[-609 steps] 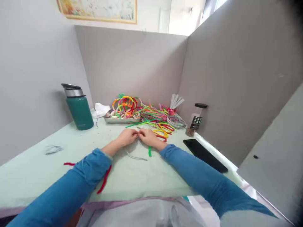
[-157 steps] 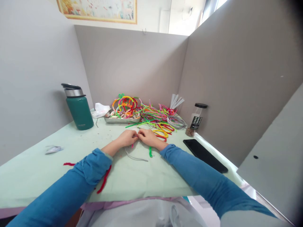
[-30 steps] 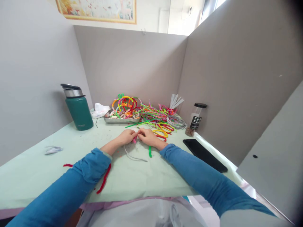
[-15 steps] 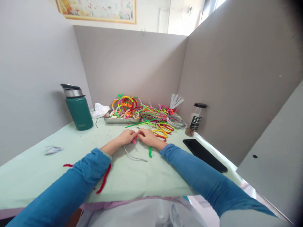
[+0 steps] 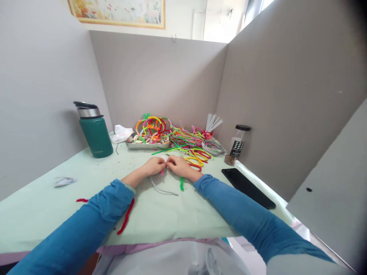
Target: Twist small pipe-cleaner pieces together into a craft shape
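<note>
A short pink pipe cleaner (image 5: 162,172) is pinched between my two hands over the middle of the table, its lower end hanging below the fingertips. My left hand (image 5: 155,165) grips it from the left, and my right hand (image 5: 178,165) meets it from the right with fingers pressed together. Fingers hide most of the piece. Just below lies a thin grey wire (image 5: 164,192), curving out from under my left hand. A green pipe cleaner piece (image 5: 181,184) rests beside my right wrist, and a red pipe cleaner (image 5: 126,217) lies along my left sleeve.
A metal tray (image 5: 147,146) with colourful bent pipe cleaners stands at the back, beside a pile of loose pipe cleaners (image 5: 186,137) and a grey wire coil (image 5: 213,148). A green bottle (image 5: 96,135) is left; a clear jar (image 5: 237,145) and black phone (image 5: 248,188) are right.
The hanging end of the pink pipe cleaner has shifted slightly left and looks thinner. Both hands stay in nearly the same place.
</note>
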A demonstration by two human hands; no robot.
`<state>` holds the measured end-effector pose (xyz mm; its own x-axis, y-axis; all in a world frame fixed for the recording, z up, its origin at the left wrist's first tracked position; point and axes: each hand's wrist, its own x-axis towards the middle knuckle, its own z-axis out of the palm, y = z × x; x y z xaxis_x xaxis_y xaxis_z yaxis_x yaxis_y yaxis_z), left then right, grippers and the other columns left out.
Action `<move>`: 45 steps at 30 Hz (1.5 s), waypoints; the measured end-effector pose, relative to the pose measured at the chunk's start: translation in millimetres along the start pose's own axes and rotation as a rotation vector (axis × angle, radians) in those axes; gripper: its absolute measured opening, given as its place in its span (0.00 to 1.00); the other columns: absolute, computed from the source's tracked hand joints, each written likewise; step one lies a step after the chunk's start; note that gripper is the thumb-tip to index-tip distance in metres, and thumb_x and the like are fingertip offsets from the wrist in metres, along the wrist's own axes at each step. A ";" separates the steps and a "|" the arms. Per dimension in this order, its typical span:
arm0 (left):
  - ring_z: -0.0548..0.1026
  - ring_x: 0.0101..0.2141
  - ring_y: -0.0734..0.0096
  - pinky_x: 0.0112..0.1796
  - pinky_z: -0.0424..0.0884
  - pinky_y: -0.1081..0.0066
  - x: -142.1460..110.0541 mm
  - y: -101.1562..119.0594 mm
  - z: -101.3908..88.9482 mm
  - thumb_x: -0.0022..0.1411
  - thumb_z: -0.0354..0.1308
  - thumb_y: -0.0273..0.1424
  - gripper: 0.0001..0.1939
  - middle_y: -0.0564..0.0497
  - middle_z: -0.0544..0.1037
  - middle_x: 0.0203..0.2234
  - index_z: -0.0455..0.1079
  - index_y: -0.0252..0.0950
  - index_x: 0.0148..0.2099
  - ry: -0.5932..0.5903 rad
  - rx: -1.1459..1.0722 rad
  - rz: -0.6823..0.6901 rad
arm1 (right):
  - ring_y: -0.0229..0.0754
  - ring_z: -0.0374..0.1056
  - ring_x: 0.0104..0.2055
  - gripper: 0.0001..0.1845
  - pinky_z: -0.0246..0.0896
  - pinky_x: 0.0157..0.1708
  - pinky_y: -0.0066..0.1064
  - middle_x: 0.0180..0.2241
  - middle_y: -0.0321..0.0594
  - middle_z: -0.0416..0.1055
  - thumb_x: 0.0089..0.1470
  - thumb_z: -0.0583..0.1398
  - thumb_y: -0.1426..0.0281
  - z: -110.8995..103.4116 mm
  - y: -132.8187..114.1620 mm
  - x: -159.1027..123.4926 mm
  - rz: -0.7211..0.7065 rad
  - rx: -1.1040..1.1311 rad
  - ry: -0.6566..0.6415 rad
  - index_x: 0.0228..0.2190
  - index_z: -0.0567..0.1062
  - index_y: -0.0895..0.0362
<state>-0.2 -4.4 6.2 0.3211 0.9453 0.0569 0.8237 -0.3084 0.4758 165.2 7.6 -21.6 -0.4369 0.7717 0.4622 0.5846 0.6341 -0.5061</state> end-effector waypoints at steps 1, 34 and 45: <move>0.65 0.20 0.74 0.23 0.59 0.75 -0.3 0.6 -0.3 0.54 0.47 0.35 0.12 0.55 0.69 0.16 0.67 0.35 0.25 0.001 0.002 0.000 | 0.36 0.63 0.29 0.07 0.51 0.29 0.26 0.27 0.37 0.72 0.52 0.55 0.72 -0.1 0.0 0.0 -0.001 -0.001 0.001 0.30 0.74 0.58; 0.70 0.22 0.74 0.25 0.63 0.76 -1.3 0.3 1.6 0.53 0.50 0.31 0.08 0.53 0.76 0.22 0.69 0.35 0.32 0.045 0.059 0.062 | 0.36 0.63 0.29 0.06 0.52 0.29 0.26 0.27 0.38 0.72 0.52 0.56 0.74 -1.5 -3.3 0.8 0.018 0.028 0.011 0.30 0.74 0.59; 0.70 0.26 0.71 0.28 0.62 0.74 -0.5 -1.6 1.2 0.54 0.49 0.32 0.10 0.52 0.76 0.23 0.71 0.35 0.33 0.058 0.160 0.099 | 0.36 0.63 0.29 0.06 0.52 0.29 0.26 0.28 0.38 0.73 0.51 0.56 0.73 -0.1 -1.1 1.2 0.007 0.014 0.018 0.30 0.74 0.58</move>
<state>-1.1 -4.5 4.4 0.3809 0.9125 0.1490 0.8547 -0.4090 0.3196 164.1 7.9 -20.4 -0.4208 0.7750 0.4716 0.5774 0.6297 -0.5196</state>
